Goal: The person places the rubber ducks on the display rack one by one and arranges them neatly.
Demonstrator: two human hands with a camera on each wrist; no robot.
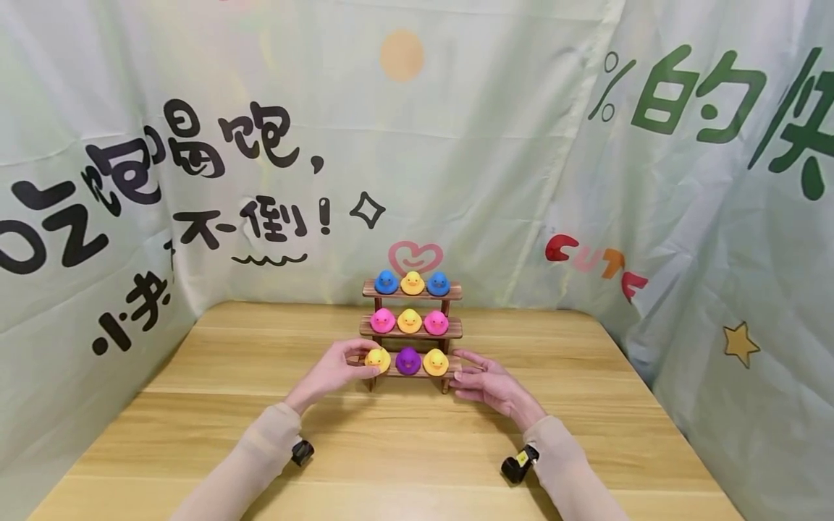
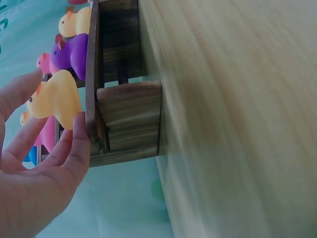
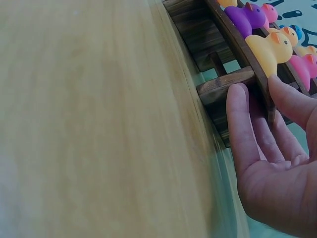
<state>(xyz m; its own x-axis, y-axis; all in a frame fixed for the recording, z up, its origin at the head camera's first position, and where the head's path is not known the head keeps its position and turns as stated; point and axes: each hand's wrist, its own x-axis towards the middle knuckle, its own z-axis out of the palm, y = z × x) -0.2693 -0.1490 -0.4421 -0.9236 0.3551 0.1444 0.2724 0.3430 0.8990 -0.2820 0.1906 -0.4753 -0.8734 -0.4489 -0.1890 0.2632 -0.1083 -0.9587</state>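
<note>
A three-tier wooden display stand point(image 1: 412, 331) holds rows of small rubber ducks in the head view. My left hand point(image 1: 339, 367) has its thumb and fingers around the yellow duck point(image 2: 58, 99) at the left end of the bottom tier, pinching it. Beside that duck sit a purple duck point(image 1: 408, 360) and another yellow duck point(image 1: 436, 362). At the stand's right end, my right hand point(image 1: 491, 383) grips the bottom tier point(image 3: 242, 49), its thumb at the shelf edge near the duck and its fingers against the side and underneath.
The middle tier carries a yellow duck point(image 1: 409, 320) between two pink ones; the top tier has a yellow duck point(image 1: 412, 283) between two blue ones. Wood-grain tabletop point(image 1: 417, 456) lies under the stand. A printed cloth point(image 1: 456, 166) hangs behind and at both sides.
</note>
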